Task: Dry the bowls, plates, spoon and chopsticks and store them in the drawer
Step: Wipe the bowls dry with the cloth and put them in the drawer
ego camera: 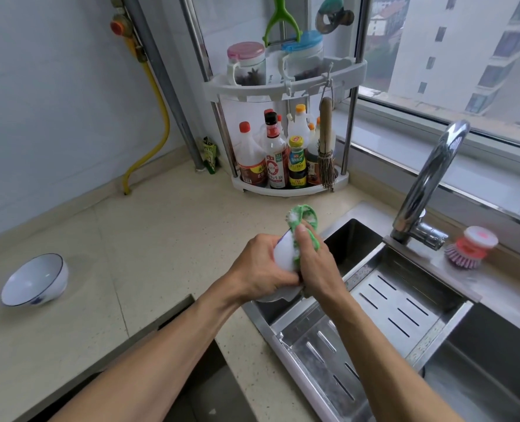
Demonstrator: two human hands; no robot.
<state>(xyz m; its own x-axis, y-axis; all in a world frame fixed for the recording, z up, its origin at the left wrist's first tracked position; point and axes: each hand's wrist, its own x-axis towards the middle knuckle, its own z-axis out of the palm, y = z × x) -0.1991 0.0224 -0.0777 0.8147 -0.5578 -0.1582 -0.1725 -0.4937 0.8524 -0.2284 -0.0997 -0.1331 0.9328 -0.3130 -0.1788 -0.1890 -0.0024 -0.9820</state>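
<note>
My left hand [260,269] grips a white ceramic bowl [284,257] above the near-left corner of the steel sink [359,239], covering most of it. My right hand [313,263] clamps a green-and-white cloth [394,217] against the bowl; its fingers are hidden. Far left of the sink, a second white blue-rimmed bowl [35,280] lies tilted on the beige counter [161,239].

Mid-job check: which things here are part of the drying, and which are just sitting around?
In the job:
held bowl, gripped by left hand
green cloth in right hand
tilted bowl on counter

Lying about:
dish brush
faucet
sauce bottles
spice jars
drain tray
</note>
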